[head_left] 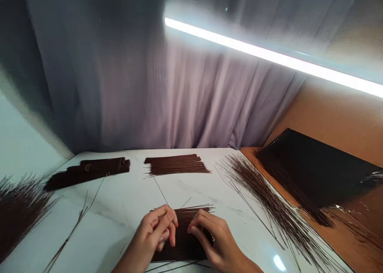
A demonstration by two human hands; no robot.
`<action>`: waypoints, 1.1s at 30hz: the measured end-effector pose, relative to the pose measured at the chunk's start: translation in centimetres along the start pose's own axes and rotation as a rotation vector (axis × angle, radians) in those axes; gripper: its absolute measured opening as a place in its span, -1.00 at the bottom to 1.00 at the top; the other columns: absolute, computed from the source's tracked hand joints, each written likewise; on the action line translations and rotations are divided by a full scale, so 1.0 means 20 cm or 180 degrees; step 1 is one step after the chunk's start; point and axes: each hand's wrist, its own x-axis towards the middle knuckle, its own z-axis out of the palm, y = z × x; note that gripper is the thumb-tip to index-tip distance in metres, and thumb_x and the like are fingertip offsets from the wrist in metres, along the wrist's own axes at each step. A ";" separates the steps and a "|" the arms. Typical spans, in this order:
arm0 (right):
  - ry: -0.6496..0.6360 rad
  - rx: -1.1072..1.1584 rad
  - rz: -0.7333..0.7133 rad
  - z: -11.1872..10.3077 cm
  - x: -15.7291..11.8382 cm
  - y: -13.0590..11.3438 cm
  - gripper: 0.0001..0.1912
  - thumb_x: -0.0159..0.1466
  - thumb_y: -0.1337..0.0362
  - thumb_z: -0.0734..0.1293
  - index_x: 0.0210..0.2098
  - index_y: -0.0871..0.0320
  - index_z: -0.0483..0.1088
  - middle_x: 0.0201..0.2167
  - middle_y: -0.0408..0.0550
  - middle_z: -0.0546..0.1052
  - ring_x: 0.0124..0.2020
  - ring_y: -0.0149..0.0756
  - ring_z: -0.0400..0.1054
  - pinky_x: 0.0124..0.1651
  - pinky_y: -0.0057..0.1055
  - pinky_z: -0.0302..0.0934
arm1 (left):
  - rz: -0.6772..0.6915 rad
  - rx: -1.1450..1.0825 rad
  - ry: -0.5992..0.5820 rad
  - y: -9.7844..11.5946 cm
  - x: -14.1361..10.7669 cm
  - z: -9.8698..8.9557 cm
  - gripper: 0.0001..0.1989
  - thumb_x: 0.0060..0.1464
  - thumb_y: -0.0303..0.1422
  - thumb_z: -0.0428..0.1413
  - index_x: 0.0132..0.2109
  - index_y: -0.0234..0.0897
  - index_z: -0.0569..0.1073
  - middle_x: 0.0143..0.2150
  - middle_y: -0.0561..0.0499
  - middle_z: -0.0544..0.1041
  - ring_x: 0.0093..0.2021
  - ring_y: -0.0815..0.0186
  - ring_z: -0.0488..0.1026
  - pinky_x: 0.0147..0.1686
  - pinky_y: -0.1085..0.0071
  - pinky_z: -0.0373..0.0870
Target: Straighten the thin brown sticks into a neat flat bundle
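Observation:
A flat bundle of thin dark brown sticks [182, 241] lies on the white table directly under both hands. My left hand [160, 227] is closed in a pinch above its left part, and one thin stick [161, 192] runs from those fingertips up and to the left. Over the right part, my right hand [214, 235] is also closed, thumb against fingers. What its fingertips hold, if anything, is too small to make out. Several loose sticks stick out at the bundle's far and near edges.
Behind the hands lies another flat stick bundle [178, 164]. Dark bundles [98, 170] rest at the back left, and a thick pile [20, 213] at the left edge. Loose sticks [266, 193] spread along the right, beside a black sheet [317, 169] on an orange-brown surface.

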 end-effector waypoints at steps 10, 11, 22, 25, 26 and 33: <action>-0.0420 -0.0285 -0.0074 -0.06 0.04 0.04 -0.77 0.48 0.30 0.19 -0.25 0.07 0.45 -0.35 -0.11 0.52 -0.30 -0.30 0.36 -0.24 -0.40 0.21 | -0.0038 0.0134 0.0184 0.00 0.02 0.00 -0.54 0.11 0.07 0.21 -0.33 -0.29 0.45 -0.56 0.07 0.49 -0.71 0.54 0.04 -0.75 0.59 -0.08; -0.0437 -0.0343 -0.0106 -0.05 0.03 0.04 -0.77 0.48 0.31 0.19 -0.24 0.08 0.45 -0.34 -0.11 0.51 -0.31 -0.30 0.35 -0.25 -0.40 0.20 | -0.0007 0.0149 0.0153 0.00 0.02 -0.01 -0.57 0.10 0.03 0.24 -0.34 -0.29 0.46 -0.55 0.07 0.50 -0.71 0.55 0.06 -0.74 0.59 -0.06; -0.0350 -0.0499 0.0339 -0.21 0.04 0.09 -0.76 0.49 0.24 0.21 -0.28 0.08 0.44 -0.37 -0.13 0.53 -0.31 -0.28 0.38 -0.24 -0.38 0.21 | -0.0016 0.0397 0.0149 -0.02 0.03 -0.05 -0.67 0.12 -0.10 0.27 -0.32 -0.32 0.48 -0.48 0.02 0.55 -0.60 0.48 0.21 -0.69 0.58 0.07; -0.0324 -0.0772 0.0240 -0.26 0.07 0.11 -0.76 0.50 0.26 0.21 -0.27 0.09 0.43 -0.35 -0.11 0.54 -0.26 -0.24 0.35 -0.21 -0.33 0.19 | -0.0062 0.0373 0.0012 -0.03 0.04 -0.05 -0.67 0.14 -0.12 0.26 -0.33 -0.32 0.48 -0.47 0.01 0.56 -0.59 0.49 0.18 -0.65 0.57 -0.01; -0.0297 -0.0855 0.0192 -0.27 0.08 0.11 -0.77 0.50 0.27 0.21 -0.27 0.09 0.44 -0.35 -0.10 0.54 -0.26 -0.22 0.34 -0.21 -0.32 0.18 | -0.0085 0.0352 -0.0026 -0.03 0.04 -0.04 -0.67 0.15 -0.12 0.26 -0.33 -0.32 0.48 -0.47 0.01 0.56 -0.58 0.48 0.18 -0.63 0.56 -0.03; 0.0095 -0.1206 -0.0170 -0.29 0.13 0.04 -0.83 0.47 0.37 0.21 -0.10 0.07 0.44 -0.21 -0.04 0.54 -0.03 -0.12 0.29 0.04 -0.13 0.17 | -0.0266 0.0410 -0.0059 -0.03 0.04 -0.05 -0.67 0.14 -0.10 0.25 -0.34 -0.29 0.46 -0.47 0.02 0.56 -0.59 0.48 0.17 -0.62 0.54 -0.08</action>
